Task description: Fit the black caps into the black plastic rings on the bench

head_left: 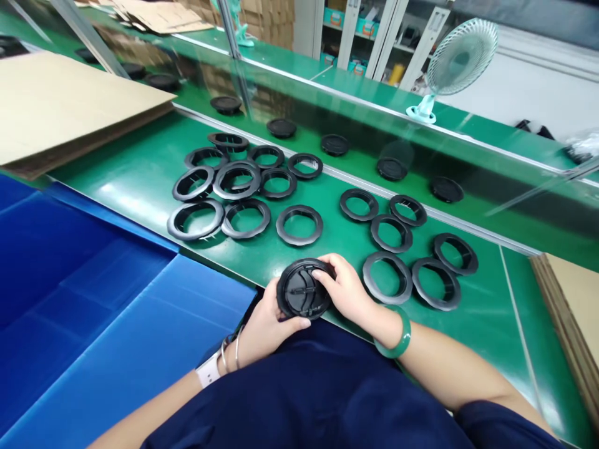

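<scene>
Both my hands hold one round black plastic part (pixel 302 290) at the near edge of the green bench (pixel 140 168). My left hand (pixel 266 324) grips its lower left rim with the thumb on the edge. My right hand (pixel 346 290) curls over its right side, fingers on its face. The part looks like a disc set in a ring, with ribs across it. Several loose black rings (pixel 299 224) lie on the bench just beyond my hands, in a left group and a right group (pixel 388 277).
A blue corrugated plastic bin (pixel 84 299) stands at my left. Cardboard sheets (pixel 60 106) lie at far left and another stack (pixel 571 312) at right. Black discs (pixel 334 144) sit on the conveyor belt behind. A small fan (pixel 456 56) stands beyond it.
</scene>
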`<act>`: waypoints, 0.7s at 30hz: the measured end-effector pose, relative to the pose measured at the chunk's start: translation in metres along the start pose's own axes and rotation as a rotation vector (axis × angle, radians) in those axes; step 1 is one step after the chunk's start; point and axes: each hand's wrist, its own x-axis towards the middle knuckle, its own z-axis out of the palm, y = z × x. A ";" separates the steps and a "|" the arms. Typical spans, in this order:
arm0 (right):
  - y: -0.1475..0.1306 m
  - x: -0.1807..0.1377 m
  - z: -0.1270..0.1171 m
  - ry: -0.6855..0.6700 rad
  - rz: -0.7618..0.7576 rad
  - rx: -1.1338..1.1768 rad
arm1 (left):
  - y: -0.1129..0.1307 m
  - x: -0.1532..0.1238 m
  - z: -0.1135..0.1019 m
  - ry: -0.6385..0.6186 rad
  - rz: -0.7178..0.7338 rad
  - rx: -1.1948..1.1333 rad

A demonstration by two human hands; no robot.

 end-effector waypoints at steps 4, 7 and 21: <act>-0.001 0.002 0.008 0.069 0.065 0.075 | -0.004 0.001 -0.002 0.043 0.090 0.153; -0.007 0.001 0.006 0.070 0.088 0.092 | 0.003 0.003 0.000 0.142 0.129 0.308; -0.008 0.005 -0.023 0.055 0.198 0.127 | 0.036 0.037 0.020 0.208 0.246 0.557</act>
